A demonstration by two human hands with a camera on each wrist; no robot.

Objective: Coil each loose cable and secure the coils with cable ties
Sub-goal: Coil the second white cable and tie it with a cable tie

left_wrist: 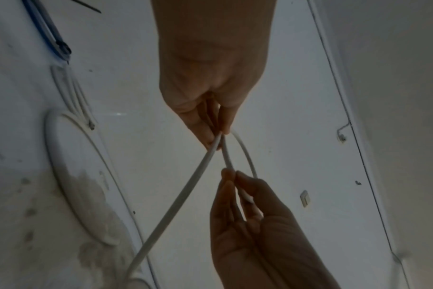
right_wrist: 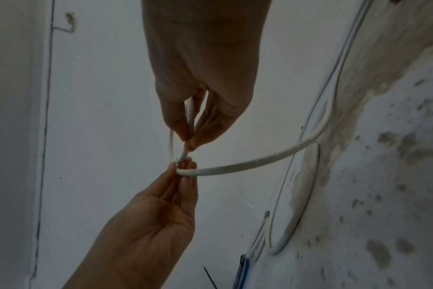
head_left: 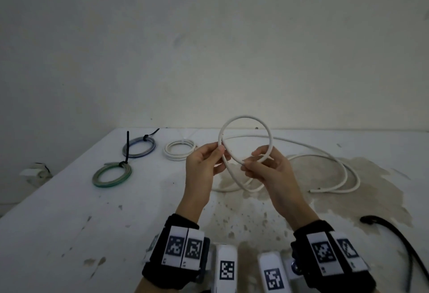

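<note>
A long white cable point(head_left: 329, 160) lies in loose curves on the white table point(head_left: 69, 211), and one round loop point(head_left: 246, 118) of it is raised above the table between my hands. My left hand point(head_left: 206, 160) pinches the loop where the cable crosses itself point(left_wrist: 219, 138). My right hand point(head_left: 264, 165) pinches the cable's end on the loop's right side point(right_wrist: 188, 121). The cable's other end point(head_left: 312, 191) rests on the table at the right. Three finished coils lie at the left: blue point(head_left: 138, 147), green point(head_left: 112, 175) and white point(head_left: 180, 149), the first two bound with black ties.
A black cable point(head_left: 399, 234) curves off the table's front right corner. A brown stain point(head_left: 362, 181) spreads under the loose white cable. The wall stands just behind the table's far edge.
</note>
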